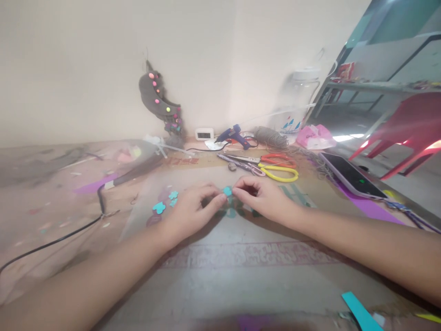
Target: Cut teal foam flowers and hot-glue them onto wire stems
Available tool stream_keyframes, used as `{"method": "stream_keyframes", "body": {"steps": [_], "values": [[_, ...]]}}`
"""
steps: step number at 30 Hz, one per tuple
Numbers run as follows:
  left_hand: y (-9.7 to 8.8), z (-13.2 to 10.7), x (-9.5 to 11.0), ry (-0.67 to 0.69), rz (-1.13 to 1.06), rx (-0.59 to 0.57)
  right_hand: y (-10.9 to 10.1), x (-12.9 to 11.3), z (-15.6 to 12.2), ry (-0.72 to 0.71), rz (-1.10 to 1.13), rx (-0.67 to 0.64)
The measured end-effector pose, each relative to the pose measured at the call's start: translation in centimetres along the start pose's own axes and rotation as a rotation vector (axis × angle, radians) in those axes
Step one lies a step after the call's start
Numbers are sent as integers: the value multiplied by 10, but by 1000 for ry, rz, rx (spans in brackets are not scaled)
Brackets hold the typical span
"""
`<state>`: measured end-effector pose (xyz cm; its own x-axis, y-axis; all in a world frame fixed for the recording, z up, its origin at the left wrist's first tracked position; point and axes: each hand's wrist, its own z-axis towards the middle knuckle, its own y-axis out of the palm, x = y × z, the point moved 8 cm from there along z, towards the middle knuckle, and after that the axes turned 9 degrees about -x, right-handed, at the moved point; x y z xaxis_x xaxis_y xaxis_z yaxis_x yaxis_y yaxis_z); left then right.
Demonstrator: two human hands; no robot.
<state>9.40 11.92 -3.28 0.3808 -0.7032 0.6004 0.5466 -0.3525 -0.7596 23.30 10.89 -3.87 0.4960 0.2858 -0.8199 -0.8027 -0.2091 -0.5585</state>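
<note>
A: Tiny teal cutout (227, 190), pinched between fingertips of left hand (189, 212) and right hand (263, 198), just above the cardboard (241, 276). Both grasping the same little piece.

B: Looks easy to tear or crease if pulled apart too hard. Could also slip and land among the other teal shapes (165, 201) just left.

A: Yep. Also scissors (275, 168) and glue gun (236, 134) close behind; might snag the black cord (69, 234) with the left arm. Phone (351, 177) near the edge too.
</note>
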Motion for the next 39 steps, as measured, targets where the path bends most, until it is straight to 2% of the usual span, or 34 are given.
{"method": "stream_keyframes", "body": {"steps": [6, 13, 19, 29, 39], "values": [[-1, 0, 2, 10, 31, 19, 2, -2, -2, -17, 39, -48], [-5, -1, 0, 8, 36, 69, 6, 5, -1, 72, 101, -82], [-9, -2, 3, 23, 4, 99, 8, 3, 0, 63, 90, -119], [-7, -2, 2, 25, -14, 67, -2, 4, 0, 19, 133, -17], [0, 2, 6, 80, -19, -7, 3, 5, 0, 50, 108, -73]]}}
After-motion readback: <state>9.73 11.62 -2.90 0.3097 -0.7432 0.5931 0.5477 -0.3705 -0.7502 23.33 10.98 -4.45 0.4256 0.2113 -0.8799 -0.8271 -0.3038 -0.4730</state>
